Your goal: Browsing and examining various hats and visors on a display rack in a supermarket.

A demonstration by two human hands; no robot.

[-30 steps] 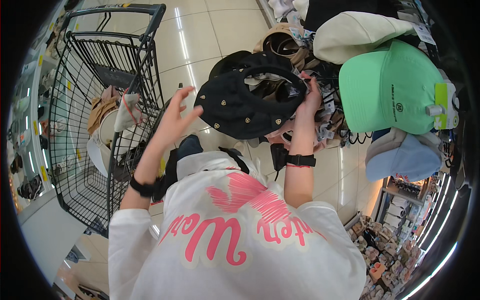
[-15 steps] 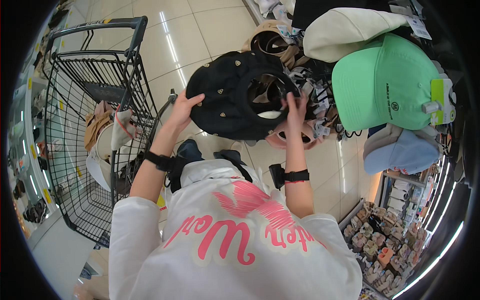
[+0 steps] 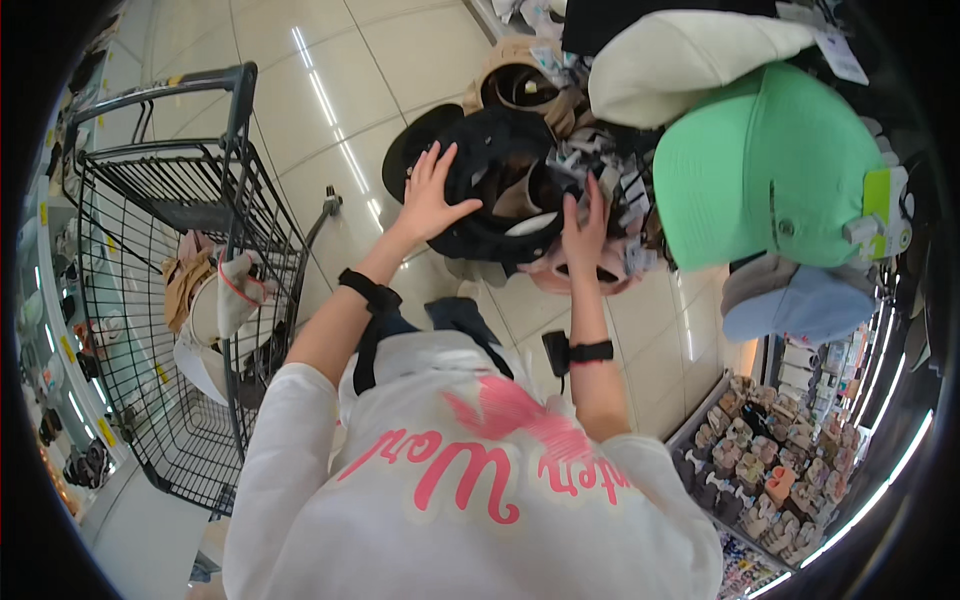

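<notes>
A black hat [image 3: 462, 222] with a round opening hangs among other hats on the rack. My left hand [image 3: 432, 198] lies against its left side, fingers stretched out and spread. By the hat's right edge is my right hand [image 3: 585, 228], its thumb and fingers pointing up and apart, close to a cluster of tags [image 3: 628, 190]. Whether it touches the hat I cannot tell. Behind the black hat is another dark brim [image 3: 408, 150]. A tan hat [image 3: 515, 80] hangs beyond it, and a pink hat [image 3: 560, 272] below my right hand.
A black wire shopping cart [image 3: 150, 330] with hats in it stands at the left. On the right hang a mint green cap [image 3: 760, 170], a cream hat [image 3: 680, 65] and a light blue cap [image 3: 800, 300]. A bin of small paired goods [image 3: 760, 460] sits at the lower right.
The black hat has turned and shifted onto the rack. My left hand has moved right and spread its fingers on it, no longer gripping its edge. The view has shifted slightly.
</notes>
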